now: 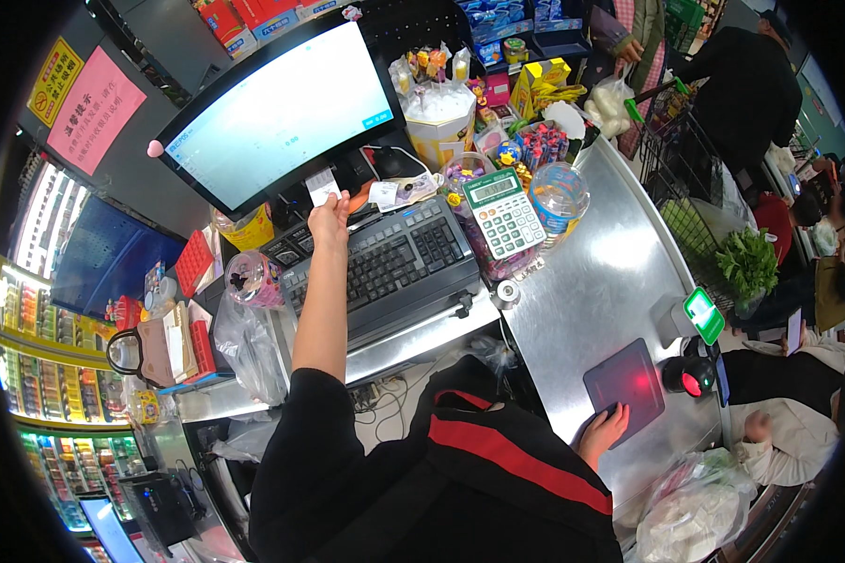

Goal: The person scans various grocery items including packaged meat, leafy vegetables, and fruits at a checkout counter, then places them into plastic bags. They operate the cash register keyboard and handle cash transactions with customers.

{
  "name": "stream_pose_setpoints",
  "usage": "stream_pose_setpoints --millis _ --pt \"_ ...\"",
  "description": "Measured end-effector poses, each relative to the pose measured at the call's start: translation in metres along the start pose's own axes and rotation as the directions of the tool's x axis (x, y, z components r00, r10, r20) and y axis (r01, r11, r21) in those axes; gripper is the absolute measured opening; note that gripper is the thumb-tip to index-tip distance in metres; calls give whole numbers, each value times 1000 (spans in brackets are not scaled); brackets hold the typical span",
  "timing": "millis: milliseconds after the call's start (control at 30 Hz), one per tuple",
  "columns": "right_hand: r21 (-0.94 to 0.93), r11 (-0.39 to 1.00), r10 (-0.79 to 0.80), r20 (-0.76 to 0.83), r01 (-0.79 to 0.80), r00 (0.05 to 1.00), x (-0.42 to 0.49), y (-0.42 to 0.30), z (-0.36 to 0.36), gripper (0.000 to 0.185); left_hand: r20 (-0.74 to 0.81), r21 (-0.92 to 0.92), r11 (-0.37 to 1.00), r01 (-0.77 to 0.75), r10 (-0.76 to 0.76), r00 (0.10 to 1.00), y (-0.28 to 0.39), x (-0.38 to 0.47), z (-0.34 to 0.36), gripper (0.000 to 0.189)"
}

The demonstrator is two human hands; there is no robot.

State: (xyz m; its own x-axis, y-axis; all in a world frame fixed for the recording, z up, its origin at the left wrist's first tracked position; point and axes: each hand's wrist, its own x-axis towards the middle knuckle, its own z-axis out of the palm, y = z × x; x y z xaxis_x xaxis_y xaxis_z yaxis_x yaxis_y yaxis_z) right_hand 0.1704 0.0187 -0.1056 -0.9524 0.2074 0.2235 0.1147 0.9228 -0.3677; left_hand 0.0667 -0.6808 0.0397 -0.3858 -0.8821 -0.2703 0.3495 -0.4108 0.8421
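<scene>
My left hand (329, 219) reaches over the black keyboard (401, 264) and pinches a small white printed paper slip (320, 184) below the lit monitor (285, 116). Another white slip (383, 193) lies to its right, by what looks like banknotes (415, 188). Down at the right, my right hand (604, 431) rests on the lower left edge of a dark flat pad (634, 380) on the metal counter. Some dark thing shows at its fingers, too hidden to name. A red light spot falls on the pad from the scanner (689, 376) beside it.
A calculator (505, 214) leans on candy tubs right of the keyboard. A green-framed payment device (704, 315) stands at the counter's edge, near a filled plastic bag (697, 503). Customers and a shopping cart (690, 155) are beyond. A plastic bag (250, 348) hangs at left.
</scene>
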Motion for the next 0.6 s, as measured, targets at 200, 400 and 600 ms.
stream_pose_setpoints --millis 200,400,600 --pt "-41 999 -17 9 18 1000 0 3 0 43 -16 148 989 -24 27 1000 -2 -16 -5 16" --pt "-51 998 -34 43 37 998 1 4 -4 44 11 247 966 -80 80 997 -9 -22 -15 17" --pt "-46 998 -25 92 29 995 3 4 -9 44 30 277 955 -105 101 994 -11 -30 -23 18"
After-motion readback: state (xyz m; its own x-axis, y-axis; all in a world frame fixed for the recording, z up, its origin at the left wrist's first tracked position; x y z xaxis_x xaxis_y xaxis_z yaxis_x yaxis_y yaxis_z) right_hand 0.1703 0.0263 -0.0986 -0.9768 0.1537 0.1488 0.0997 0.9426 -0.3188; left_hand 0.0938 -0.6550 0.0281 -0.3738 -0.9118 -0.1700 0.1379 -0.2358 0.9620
